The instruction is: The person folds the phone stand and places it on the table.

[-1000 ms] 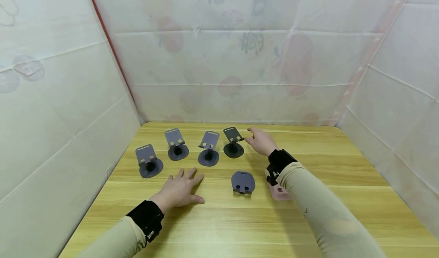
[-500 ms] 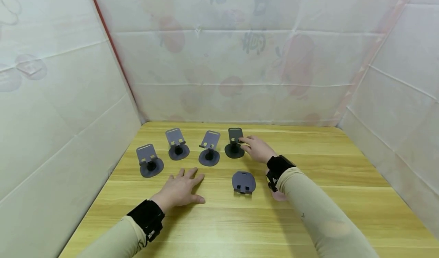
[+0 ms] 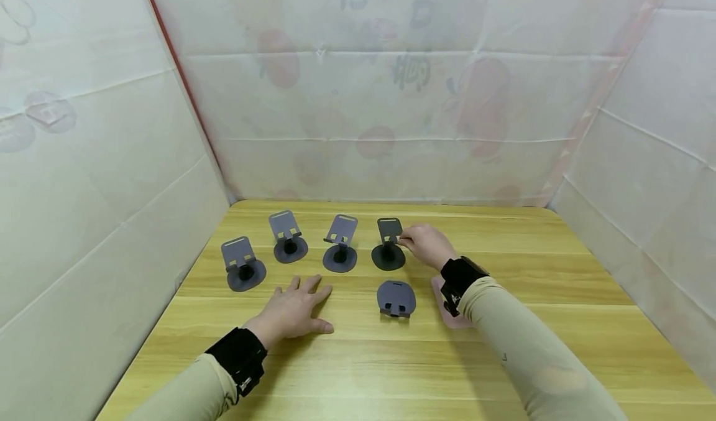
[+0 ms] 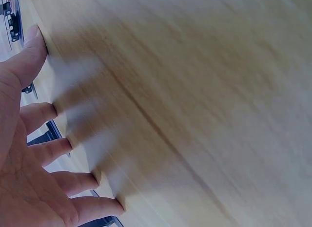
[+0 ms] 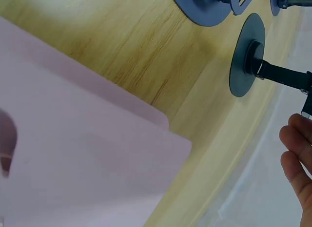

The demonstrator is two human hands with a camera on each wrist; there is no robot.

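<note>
Presently, the dark stand (image 3: 388, 245), rightmost in the far row on the counter (image 3: 559, 296), is pinched by the right hand (image 3: 426, 244), apparently being adjusted. Left hand (image 3: 293, 309) is rested flat, fingers spread.

— What colours are in front of you?

— The light yellow wooden table with darker grain stripes (image 3: 537, 265) fills the floor of my view. On it, toward eleven and twelve o'clock, stand three slate-blue plastic phone stands (image 3: 289, 237), and one near-black plastic phone stand (image 3: 388, 247) at one o'clock. A folded slate-blue stand (image 3: 396, 298) lies closer in, with a pale pink flat plastic piece (image 3: 447, 309) at its three o'clock.

— And your sleeves?

— Beige, with black wrist straps (image 3: 237, 354). The translucent white sheeting walls (image 3: 391, 97) show faded red and dark green prints, and a red pole (image 3: 179, 73) runs up at ten o'clock.
</note>
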